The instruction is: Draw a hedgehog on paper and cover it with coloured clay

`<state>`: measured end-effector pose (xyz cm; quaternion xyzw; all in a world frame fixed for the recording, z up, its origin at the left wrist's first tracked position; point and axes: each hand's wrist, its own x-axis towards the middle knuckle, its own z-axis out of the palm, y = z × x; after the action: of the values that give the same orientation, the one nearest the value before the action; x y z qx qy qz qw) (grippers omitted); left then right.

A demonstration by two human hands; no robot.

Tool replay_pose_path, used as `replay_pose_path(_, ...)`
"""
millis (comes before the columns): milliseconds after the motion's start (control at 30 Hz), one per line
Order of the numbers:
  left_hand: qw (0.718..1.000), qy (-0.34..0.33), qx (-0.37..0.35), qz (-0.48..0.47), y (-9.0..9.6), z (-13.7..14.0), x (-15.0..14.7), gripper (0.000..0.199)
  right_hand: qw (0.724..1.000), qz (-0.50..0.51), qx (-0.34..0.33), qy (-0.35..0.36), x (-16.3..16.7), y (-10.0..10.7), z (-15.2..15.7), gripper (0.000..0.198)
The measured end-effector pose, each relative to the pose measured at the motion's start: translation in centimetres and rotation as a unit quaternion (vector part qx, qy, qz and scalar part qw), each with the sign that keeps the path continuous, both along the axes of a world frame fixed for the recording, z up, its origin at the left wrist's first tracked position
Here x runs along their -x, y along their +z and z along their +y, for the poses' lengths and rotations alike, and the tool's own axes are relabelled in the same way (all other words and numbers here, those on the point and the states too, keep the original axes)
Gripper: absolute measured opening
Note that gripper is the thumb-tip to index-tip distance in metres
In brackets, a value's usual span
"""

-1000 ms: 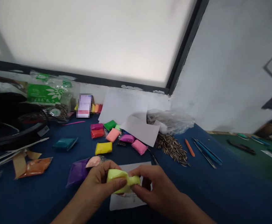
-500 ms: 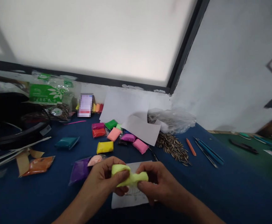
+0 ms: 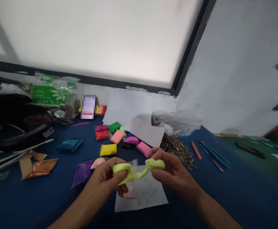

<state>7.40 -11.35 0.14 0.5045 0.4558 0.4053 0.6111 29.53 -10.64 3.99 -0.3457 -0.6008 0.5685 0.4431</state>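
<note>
Your left hand [image 3: 105, 177] has its grip around the thick part of the yellow clay [image 3: 120, 168]; a thin neck, over the paper [image 3: 159, 199], goes to the end which your right hand [image 3: 173, 169] pinches. Better pull slowly, evenly.

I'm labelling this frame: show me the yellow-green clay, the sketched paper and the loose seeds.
Yellow-green clay [image 3: 123, 167], head view: larger end.
Sketched paper [image 3: 132, 205], head view: bare bottom.
Loose seeds [image 3: 177, 151], head view: pile's middle.
</note>
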Motion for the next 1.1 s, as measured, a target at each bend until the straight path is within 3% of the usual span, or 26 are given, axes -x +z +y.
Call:
replay_pose_path(100,1.000,0.005,-0.006,0.000,0.1,-0.1,0.0,0.047,0.991,-0.114,-0.021,-0.062,0.7,-0.5,-0.3,0.022)
replay_pose_path(200,1.000,0.019,-0.024,0.002,0.3,-0.2,-0.2,0.045,0.981,-0.183,-0.004,-0.057,1.5,-1.2,-0.8,0.023)
replay_pose_path(267,0.999,0.030,-0.033,0.007,0.4,-0.3,-0.4,0.042,0.975,-0.213,-0.028,-0.049,1.8,-1.5,-1.2,0.020)
replay_pose_path(400,0.997,0.056,-0.041,0.027,0.4,-0.4,-0.5,0.038,0.963,-0.253,-0.081,-0.038,2.0,-1.7,-1.4,0.004)
replay_pose_path(533,0.997,0.061,-0.037,0.034,0.3,-0.5,-0.5,0.038,0.952,-0.282,-0.114,-0.030,1.9,-2.1,-1.5,0.016)
replay_pose_path(667,0.999,0.034,-0.032,0.020,0.0,-0.5,-0.3,0.041,0.958,-0.266,-0.105,-0.027,2.0,-2.3,-1.6,0.026)
replay_pose_path(767,1.000,0.008,-0.022,0.015,-0.5,-0.4,-0.2,0.042,0.970,-0.237,-0.060,-0.010,2.2,-2.0,-1.6,0.023)
replay_pose_path(933,1.000,0.008,0.001,-0.002,-1.2,-0.5,0.0,0.045,0.983,-0.122,0.120,0.062,2.6,-1.9,-1.5,0.031)
replay_pose_path(1100,1.000,0.001,0.010,-0.012,-1.2,-0.5,0.1,0.043,0.976,-0.111,0.180,0.059,2.7,-2.7,-1.0,0.030)
